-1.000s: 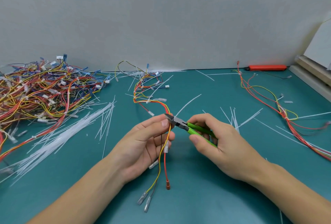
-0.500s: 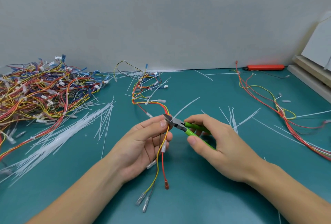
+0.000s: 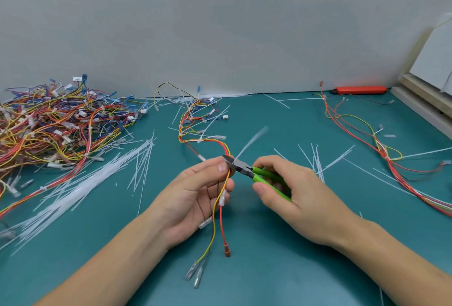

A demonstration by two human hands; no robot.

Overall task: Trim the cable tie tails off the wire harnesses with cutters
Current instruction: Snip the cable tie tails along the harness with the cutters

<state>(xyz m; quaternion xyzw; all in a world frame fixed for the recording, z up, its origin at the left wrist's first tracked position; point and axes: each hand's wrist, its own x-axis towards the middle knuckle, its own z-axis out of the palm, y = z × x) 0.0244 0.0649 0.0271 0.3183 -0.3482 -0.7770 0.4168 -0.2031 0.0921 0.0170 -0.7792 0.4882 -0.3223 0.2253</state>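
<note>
1. A teal mat [image 3: 244, 281] covers our bench, which ends at a plain grey wall [image 3: 220, 24].
2. Our left hand [image 3: 193, 198] holds the harness [image 3: 221, 198] near the middle of the mat, thumb and fingers pinching its red and yellow wires just below the cutters' tip.
3. The wires hang down from that pinch, ending in a red terminal [image 3: 227, 253] and clear-sleeved ones [image 3: 193, 272] low over the mat; the rest of the harness trails away toward the wall.
4. Our right hand [image 3: 298, 198] wraps around the green handles of the cutters [image 3: 247, 170], thumb on the near handle, fingers curled over the far one.
5. The cutters' metal jaws look closed against the harness right beside our left thumb.
6. A white tie tail [image 3: 252, 143] shows as a blurred streak rising from the jaws up and to the right; we cannot tell whether it is attached to the harness.
7. A big pile [image 3: 53, 124] of tangled harnesses lies at far left, with a drift of loose cut tails [image 3: 93, 178] just beside it.
8. More tails [image 3: 315, 161] lie scattered beyond our right hand.
9. Another harness, the right one [image 3: 381, 151], stretches along the right side of the mat.
10. An orange tool [image 3: 360, 90] rests at the wall, back right.
</note>
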